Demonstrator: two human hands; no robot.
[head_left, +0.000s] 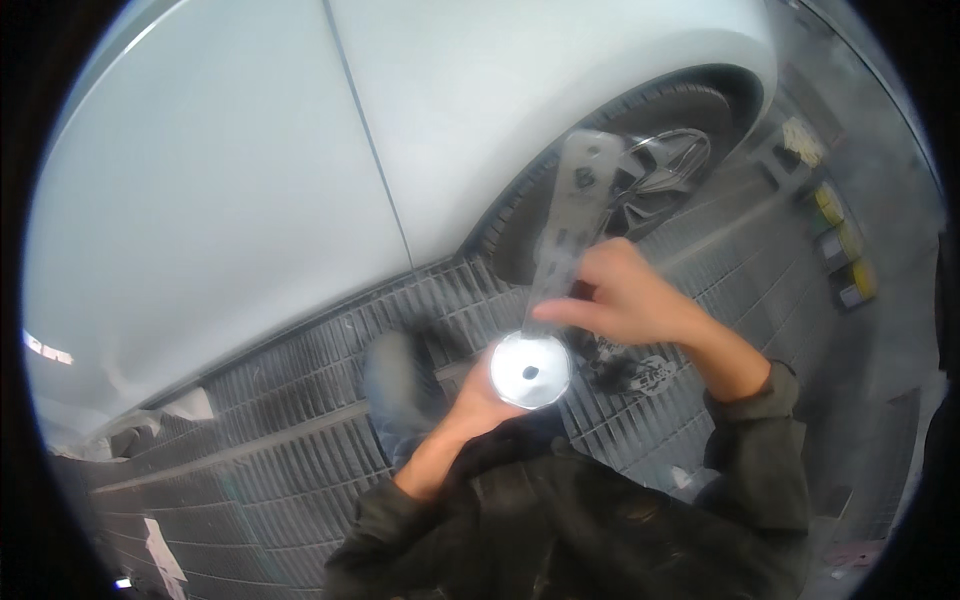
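Note:
My left hand (pixel 474 402) is closed around the side of a round cup (pixel 535 352) with a pale, shiny top face and a dark spot near its middle. I cannot tell whether that face is liquid or a lid. My right hand (pixel 635 295) grips a long, flat, greyish mixing stick (pixel 574 205) between thumb and fingers. The stick is tilted, its far end up and away from me and its lower end at the cup's far rim. Holes and dark marks show along it. Motion blurs the stick slightly.
A pale car body panel (pixel 220 180) fills the far left, with a wheel (pixel 660 165) beyond the stick. Floor grating (pixel 290 450) lies below. Several yellow-and-dark containers (pixel 840 245) stand at the right. Torn paper (pixel 190 405) lies by the car's lower edge.

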